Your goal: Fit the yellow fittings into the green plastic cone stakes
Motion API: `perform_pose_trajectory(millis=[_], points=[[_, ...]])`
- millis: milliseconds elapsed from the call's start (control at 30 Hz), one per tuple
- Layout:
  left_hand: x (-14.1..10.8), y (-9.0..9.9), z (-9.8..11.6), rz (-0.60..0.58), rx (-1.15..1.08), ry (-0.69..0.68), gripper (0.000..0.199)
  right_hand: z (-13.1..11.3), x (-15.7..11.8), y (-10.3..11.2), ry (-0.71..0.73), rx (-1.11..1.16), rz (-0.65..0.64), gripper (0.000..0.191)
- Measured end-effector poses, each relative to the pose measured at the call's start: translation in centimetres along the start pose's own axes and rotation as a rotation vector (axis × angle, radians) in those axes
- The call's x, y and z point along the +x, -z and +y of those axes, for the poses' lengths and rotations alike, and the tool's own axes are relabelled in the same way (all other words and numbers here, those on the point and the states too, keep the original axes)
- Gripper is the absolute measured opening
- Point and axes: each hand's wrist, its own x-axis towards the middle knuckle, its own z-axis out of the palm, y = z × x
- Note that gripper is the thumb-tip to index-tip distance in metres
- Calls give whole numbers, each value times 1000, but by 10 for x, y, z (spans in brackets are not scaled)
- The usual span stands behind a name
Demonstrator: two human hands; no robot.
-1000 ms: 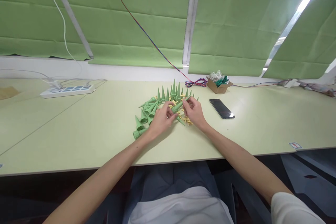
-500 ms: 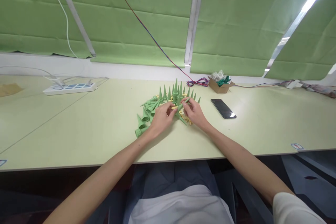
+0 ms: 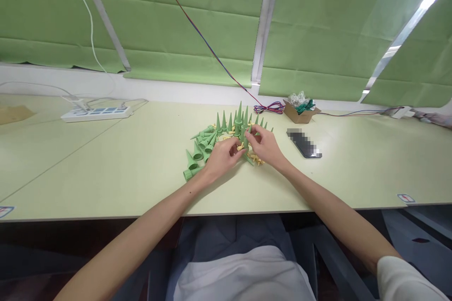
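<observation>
Between my two hands is a green plastic watering spike [image 3: 246,141], standing nearly upright with its tip up. My right hand [image 3: 264,146] pinches it from the right side. The fingers of my left hand [image 3: 222,157] are closed at its lower end, where a small yellow valve [image 3: 240,147] sticks out; the exact contact is partly hidden. Left of my hands, more green spikes [image 3: 197,153] lie in a loose pile. Behind them several spikes [image 3: 223,124] stand on their wide ends. Small yellow valves [image 3: 257,159] lie scattered under my right hand.
A dark phone [image 3: 304,144] lies to the right on the pale table [image 3: 141,164]. Behind it are a small cardboard box [image 3: 300,114] with plastic wrap and green material, and a coiled cable [image 3: 270,107]. A white power strip [image 3: 97,114] with cords is at the back left.
The spike in my hands has turned from slanting to the right to nearly upright. My right hand has shifted with it. The whole view has moved slightly.
</observation>
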Motion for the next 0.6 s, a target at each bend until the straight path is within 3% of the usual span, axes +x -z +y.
perform_pose_trajectory(millis=[200,333,600], points=[[-1,0,0,1,9,38,20,-7,22,23,76,-192,9,9],[0,0,-1,-30,23,34,10,-2,33,34,103,-266,1,7],[-1,-1,-1,-113,43,28,16,13,49,33,53,-443,-53,9]])
